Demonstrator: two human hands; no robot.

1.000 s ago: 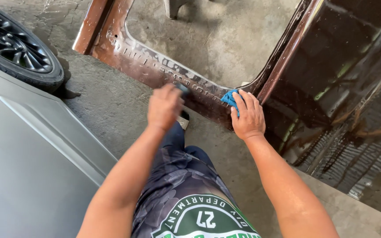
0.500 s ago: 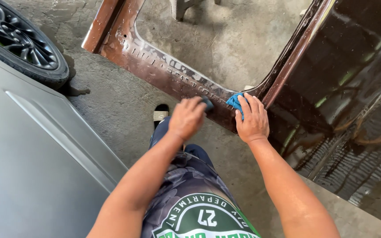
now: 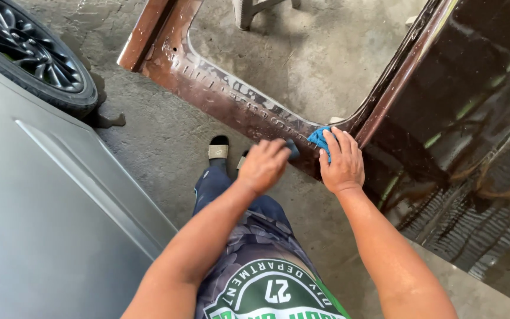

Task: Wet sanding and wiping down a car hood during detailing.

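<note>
A dark brown car door (image 3: 444, 147) stands on the concrete floor, with its window frame (image 3: 225, 94) stretching to the upper left. My left hand (image 3: 264, 165) is closed around a small dark pad (image 3: 293, 150) and presses it against the lower edge of the frame. My right hand (image 3: 342, 160) lies flat on a blue cloth (image 3: 318, 138), holding it against the frame's corner where it meets the door panel. The two hands are close together.
A grey car body panel (image 3: 42, 224) fills the left side, with a black wheel (image 3: 30, 53) above it. Legs of a light chair (image 3: 249, 10) stand behind the frame. My foot in a sandal (image 3: 218, 150) rests on the concrete (image 3: 166, 147).
My left hand slid to the right along the frame, toward my right hand. The right hand stayed on the blue cloth at the corner.
</note>
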